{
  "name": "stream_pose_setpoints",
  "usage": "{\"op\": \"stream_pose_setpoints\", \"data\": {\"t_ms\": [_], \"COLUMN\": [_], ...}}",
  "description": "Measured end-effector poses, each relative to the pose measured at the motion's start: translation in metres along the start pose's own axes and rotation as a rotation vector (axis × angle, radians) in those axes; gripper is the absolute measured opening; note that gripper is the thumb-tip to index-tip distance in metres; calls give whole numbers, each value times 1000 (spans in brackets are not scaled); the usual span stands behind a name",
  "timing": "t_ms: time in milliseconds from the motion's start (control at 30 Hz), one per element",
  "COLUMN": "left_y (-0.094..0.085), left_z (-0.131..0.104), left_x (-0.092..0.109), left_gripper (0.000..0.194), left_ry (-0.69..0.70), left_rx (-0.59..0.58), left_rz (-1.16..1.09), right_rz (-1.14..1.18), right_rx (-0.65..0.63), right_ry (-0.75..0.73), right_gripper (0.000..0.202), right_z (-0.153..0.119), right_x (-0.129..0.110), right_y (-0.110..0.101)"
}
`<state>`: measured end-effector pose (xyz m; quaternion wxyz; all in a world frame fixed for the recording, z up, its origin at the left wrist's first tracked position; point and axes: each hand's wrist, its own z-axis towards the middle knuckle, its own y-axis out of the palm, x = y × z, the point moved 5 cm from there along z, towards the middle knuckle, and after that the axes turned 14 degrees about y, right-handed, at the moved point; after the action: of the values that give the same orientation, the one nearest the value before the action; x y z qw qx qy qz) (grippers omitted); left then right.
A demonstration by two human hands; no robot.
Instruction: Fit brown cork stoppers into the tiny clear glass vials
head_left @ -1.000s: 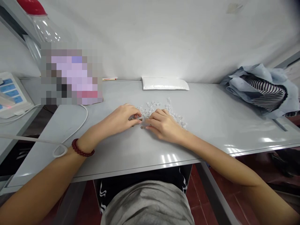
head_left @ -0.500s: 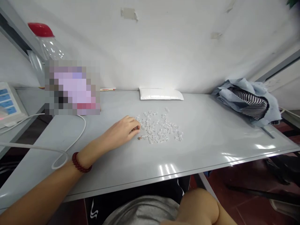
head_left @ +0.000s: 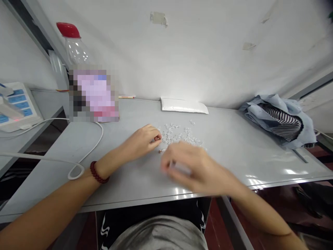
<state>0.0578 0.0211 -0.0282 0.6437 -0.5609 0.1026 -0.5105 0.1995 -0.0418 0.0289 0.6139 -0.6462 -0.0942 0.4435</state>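
Note:
A loose spread of small clear pieces (head_left: pixel 189 134), like glass or plastic, lies on the grey table (head_left: pixel 229 146). At the left edge of this spread, my left hand (head_left: pixel 145 139) rests on the table with its fingers curled into a pinch; whatever is between the fingertips is hidden. A dark red bead bracelet (head_left: pixel 96 173) circles that wrist. Just below the left fingertips lies a small piece with a brown end (head_left: pixel 160 151). My right hand (head_left: pixel 192 166), smeared by motion, hovers in front of the clear pieces and covers part of them.
A white packet (head_left: pixel 184 105) lies against the wall. Light blue and striped cloth (head_left: pixel 283 119) is heaped at the right. On the left stand a red-capped bottle (head_left: pixel 75 48), a pixelated item (head_left: pixel 95 93), a power strip (head_left: pixel 20 106) and a looping white cable (head_left: pixel 97 144).
My right hand has risen from my lap over the table, in front of the clear pieces. My left hand stays by them. The whole view has shifted slightly.

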Motion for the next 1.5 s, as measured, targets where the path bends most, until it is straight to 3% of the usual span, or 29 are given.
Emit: {"op": "stream_pose_setpoints", "data": {"t_ms": [133,233,467,600,800,967,1133,1300,1400,1500], "left_y": [-5,-1,2,4,2,-2,4,5,-1,-9], "left_z": [0,-1,0,0,-2,-2,-5,-5,-2,-4], "left_x": [2,0,-1,1,5,8,-2,1,7,2], "left_gripper": [15,14,13,17,20,17,19,20,18,20], "left_ry": [-62,-112,-190,-272,-320,-327,-448,-498,-465,-515], "left_rx": [117,123,111,125,233,253,166,118,88,69], "left_rz": [-52,-101,-196,-352,-515,-557,-736,-932,-891,-727], "right_rz": [-166,-204,-235,-68,145,218,127,24,61,13], "right_rx": [-89,-59,30,108,66,108,162,322,360,326], "right_ry": [287,274,180,152,220,237,90,-107,-121,-47], "right_gripper": [5,8,14,13,19,15,26,26,23,16], "right_z": [20,22,15,16,17,17,13,1,0,7], "right_x": [64,80,76,82,85,83,73,54,51,56], "right_y": [5,13,31,29,36,36,37,34,31,29]}}
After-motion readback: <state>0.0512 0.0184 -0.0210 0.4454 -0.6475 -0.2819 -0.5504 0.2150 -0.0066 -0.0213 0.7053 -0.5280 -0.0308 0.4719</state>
